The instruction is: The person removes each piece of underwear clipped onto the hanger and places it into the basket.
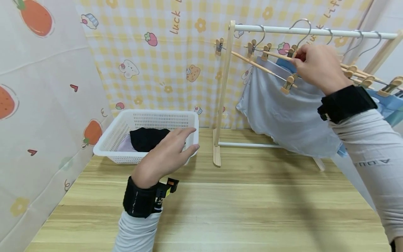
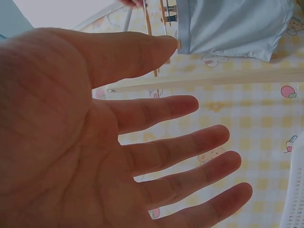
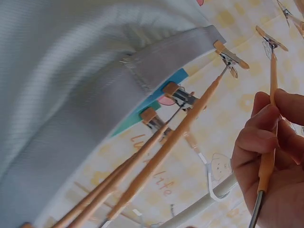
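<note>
My right hand (image 1: 315, 66) is raised at the white rail (image 1: 315, 32) of a wooden drying rack and pinches the bar of a wooden clip hanger (image 3: 267, 161). A pale grey-blue garment (image 1: 283, 112) hangs clipped on a neighbouring hanger (image 1: 261, 66) just left of that hand. My left hand (image 1: 167, 154) hovers with fingers spread and straight, holding nothing, over the near right corner of a white laundry basket (image 1: 110, 140). In the basket lies a black garment (image 1: 146, 138) with a pale lilac one beside it. The left wrist view shows the bare palm (image 2: 71, 152).
Several more hangers (image 1: 362, 75) hang on the rail to the right, one with a blue garment (image 1: 387, 108). The rack's wooden post (image 1: 224, 91) stands on the wooden tabletop (image 1: 239, 210). Patterned cloth screens (image 1: 41, 105) close in the left and back.
</note>
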Demonstrator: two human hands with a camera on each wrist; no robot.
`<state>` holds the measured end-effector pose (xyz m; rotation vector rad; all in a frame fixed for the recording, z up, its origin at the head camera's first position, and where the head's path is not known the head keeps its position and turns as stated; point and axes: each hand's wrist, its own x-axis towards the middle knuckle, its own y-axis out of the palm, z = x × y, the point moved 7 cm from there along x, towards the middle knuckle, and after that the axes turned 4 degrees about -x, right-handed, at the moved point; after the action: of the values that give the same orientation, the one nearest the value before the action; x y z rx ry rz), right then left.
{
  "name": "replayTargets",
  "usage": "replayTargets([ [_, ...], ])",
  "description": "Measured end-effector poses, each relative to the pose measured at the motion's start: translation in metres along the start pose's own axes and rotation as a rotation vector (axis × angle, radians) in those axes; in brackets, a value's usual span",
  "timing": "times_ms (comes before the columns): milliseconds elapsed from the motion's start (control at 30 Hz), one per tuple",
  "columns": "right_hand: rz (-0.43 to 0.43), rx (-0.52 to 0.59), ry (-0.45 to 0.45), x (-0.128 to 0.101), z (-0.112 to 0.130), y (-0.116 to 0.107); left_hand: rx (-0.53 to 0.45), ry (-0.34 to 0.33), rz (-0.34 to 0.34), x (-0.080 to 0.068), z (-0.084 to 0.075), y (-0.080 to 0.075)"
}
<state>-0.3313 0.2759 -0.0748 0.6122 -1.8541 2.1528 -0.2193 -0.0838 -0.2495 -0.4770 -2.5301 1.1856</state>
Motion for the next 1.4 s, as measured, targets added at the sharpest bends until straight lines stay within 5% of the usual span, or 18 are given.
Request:
replayTargets([
  [533, 0.036, 0.001, -0.061, 0.039, 0.029, 0.011, 0.027, -0.005, 0.008, 0.001, -0.002, 0.006],
  [1400, 0.205, -0.063, -0.137, 0.037, 0.030, 0.026, 0.043, -0.020, 0.018, 0.003, -0.002, 0.008],
])
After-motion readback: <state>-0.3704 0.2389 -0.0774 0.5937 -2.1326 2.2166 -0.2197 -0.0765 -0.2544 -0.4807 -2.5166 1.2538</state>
